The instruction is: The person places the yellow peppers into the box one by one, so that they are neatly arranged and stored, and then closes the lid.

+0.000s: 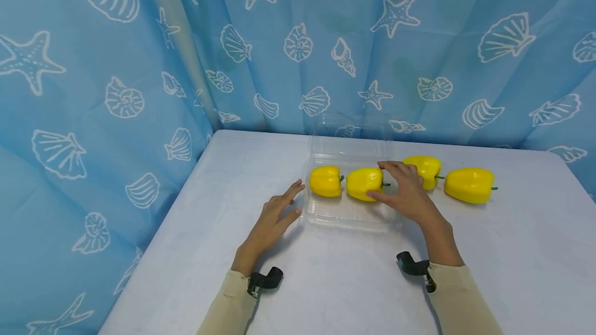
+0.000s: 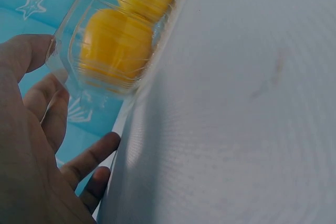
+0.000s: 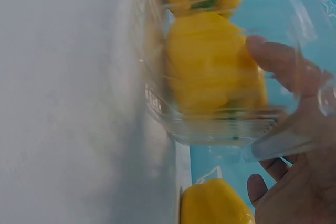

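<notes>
A clear plastic clamshell box (image 1: 354, 219) lies on the table with its lid raised at the back. Inside it, side by side, are a left yellow bell pepper (image 1: 325, 181) and a right yellow bell pepper (image 1: 364, 184), stems pointing right. My left hand (image 1: 272, 218) has its fingers spread, thumb and forefinger at the box's left rim (image 2: 58, 59). Over the right end of the box reaches my right hand (image 1: 410, 194), thumb and forefinger apart around the right pepper's stem end. In the right wrist view one fingertip (image 3: 256, 45) meets that pepper (image 3: 210, 66); other fingers stay outside the box.
Two more yellow bell peppers stand outside the box to the right: one (image 1: 425, 168) partly behind my right hand, another (image 1: 469, 185) farther right. A white cloth covers the table (image 1: 326, 283). A blue shell-print curtain (image 1: 288, 14) hangs behind and to the left.
</notes>
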`<state>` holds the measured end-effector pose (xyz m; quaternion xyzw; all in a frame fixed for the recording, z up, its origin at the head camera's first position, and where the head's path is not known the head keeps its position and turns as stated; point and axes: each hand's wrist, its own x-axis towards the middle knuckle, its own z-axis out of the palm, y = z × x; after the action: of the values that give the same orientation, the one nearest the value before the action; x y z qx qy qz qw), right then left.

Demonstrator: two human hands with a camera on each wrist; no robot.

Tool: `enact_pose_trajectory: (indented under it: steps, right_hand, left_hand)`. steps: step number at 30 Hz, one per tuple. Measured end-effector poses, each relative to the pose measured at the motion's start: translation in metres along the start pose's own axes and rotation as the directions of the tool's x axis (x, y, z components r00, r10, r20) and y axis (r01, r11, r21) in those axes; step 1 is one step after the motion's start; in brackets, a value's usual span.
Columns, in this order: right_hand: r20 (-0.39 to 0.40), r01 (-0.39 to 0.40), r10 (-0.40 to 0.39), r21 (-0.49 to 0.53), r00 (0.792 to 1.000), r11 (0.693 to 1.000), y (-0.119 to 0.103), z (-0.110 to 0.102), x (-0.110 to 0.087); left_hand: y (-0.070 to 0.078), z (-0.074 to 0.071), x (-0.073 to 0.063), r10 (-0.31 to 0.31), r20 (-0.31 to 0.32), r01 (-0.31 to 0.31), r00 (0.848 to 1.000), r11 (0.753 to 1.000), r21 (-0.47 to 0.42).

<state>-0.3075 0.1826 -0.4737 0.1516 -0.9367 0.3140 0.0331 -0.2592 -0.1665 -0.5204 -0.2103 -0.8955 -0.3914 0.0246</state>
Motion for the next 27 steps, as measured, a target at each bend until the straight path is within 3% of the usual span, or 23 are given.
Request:
enact_pose_trajectory:
  steps: [5,17,27]
  right_hand:
    - [0.002,-0.007,0.007,-0.001,1.0,1.0,0.0,-0.007,-0.003]
    - [-0.092,0.037,-0.034,0.021,0.995,0.999,0.0,-0.02,-0.009]
    - [-0.101,-0.022,0.022,-0.004,0.995,1.0,0.004,-0.034,-0.016]
  left_hand:
    - [0.001,0.0,-0.001,0.008,-0.007,-0.008,1.0,1.0,-0.012]
    - [-0.001,0.001,0.0,0.031,-0.03,-0.032,0.999,0.999,-0.017]
    - [0.002,0.001,0.0,0.033,-0.023,-0.034,0.999,0.999,-0.019]
